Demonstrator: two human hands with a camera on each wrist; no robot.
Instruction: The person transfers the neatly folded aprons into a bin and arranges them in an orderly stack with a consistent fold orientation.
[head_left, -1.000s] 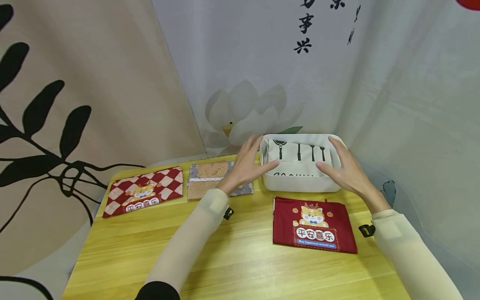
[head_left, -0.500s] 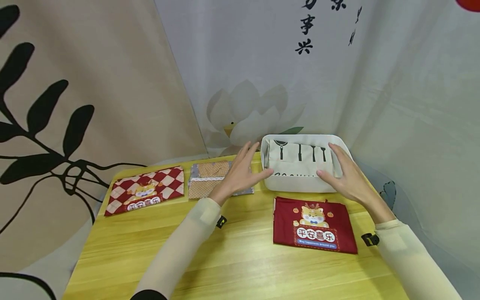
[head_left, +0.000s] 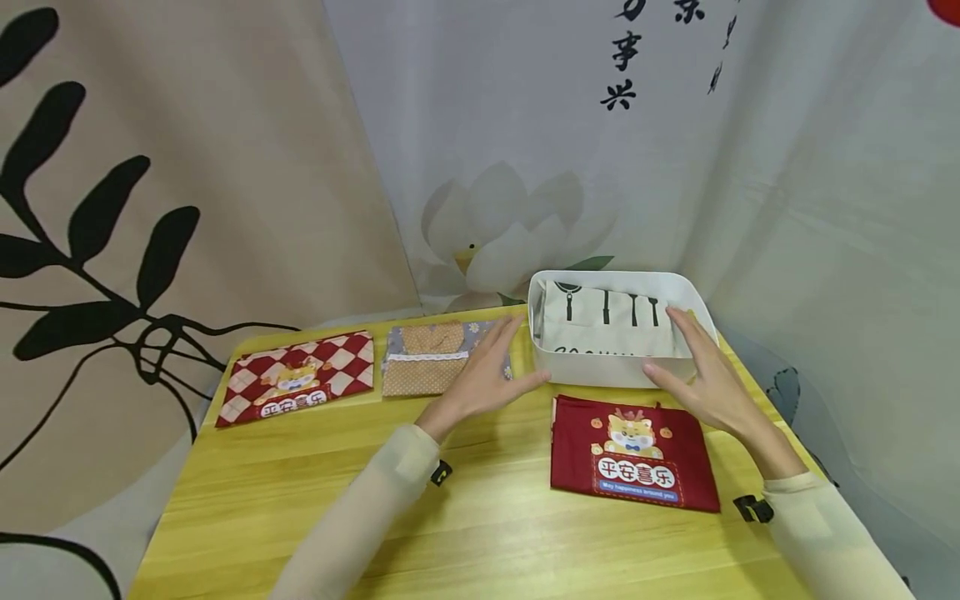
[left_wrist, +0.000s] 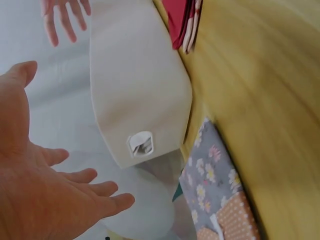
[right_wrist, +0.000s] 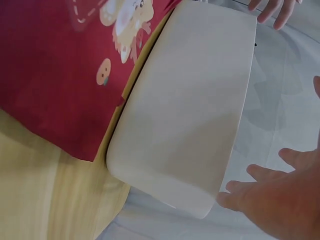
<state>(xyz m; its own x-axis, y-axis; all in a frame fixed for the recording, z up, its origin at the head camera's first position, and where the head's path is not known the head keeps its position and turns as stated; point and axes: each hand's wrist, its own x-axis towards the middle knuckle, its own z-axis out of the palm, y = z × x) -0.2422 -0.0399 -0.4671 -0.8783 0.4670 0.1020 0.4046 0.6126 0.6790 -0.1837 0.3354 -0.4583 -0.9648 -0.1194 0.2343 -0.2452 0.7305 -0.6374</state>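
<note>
Yellow wooden table (head_left: 465,517) carries a red bag (head_left: 633,454) nearest, both open-fingered, empty grips, left hand (head_left: 483,379) and right hand (head_left: 705,375), flank the white bin (head_left: 600,371) already holding one folded cream bag (head_left: 607,321); three bags apparently remain outside.

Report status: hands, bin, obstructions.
Left hand open, right hand open, flanking white bin. Folded cloth inside. Red bag lies just before it.

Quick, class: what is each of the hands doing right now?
Left hand: open, holding nothing.
Right hand: open, holding nothing, beside the white bin.
</note>
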